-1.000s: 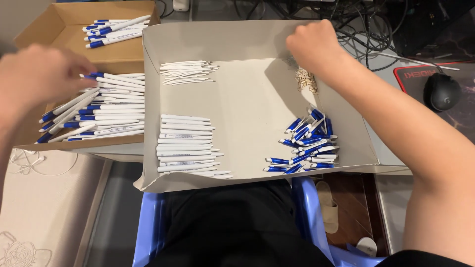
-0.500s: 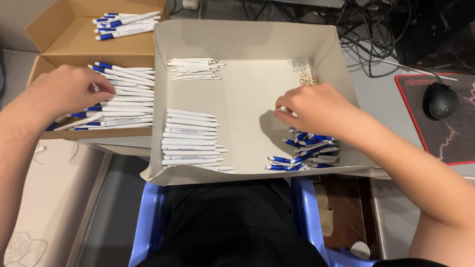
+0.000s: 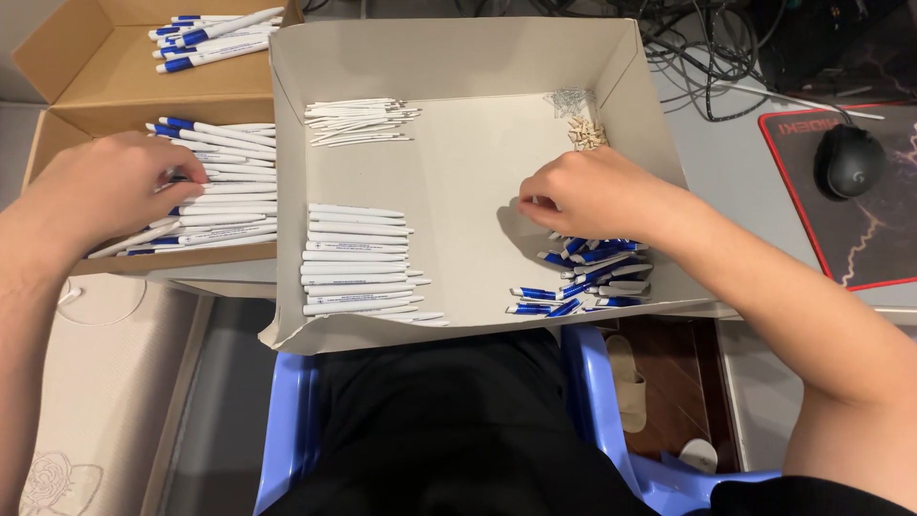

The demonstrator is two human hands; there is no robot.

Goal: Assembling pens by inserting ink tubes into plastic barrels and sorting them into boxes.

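A grey cardboard tray rests on my lap. Inside it lie a stack of white pen barrels, thin white refills, a pile of blue pen caps, small springs and small beige tips. My right hand hovers over the blue caps with fingers curled, pinching something too small to make out. My left hand rests, fingers bent, on the assembled white-and-blue pens in the brown box at left.
More finished pens lie at the back of the brown box. A black mouse sits on a red-edged mouse pad at right, with cables behind. A blue plastic chair is under me.
My right hand came from the tray's far right corner down to the blue caps. My left hand shifted slightly right over the assembled pens. The view tilted.
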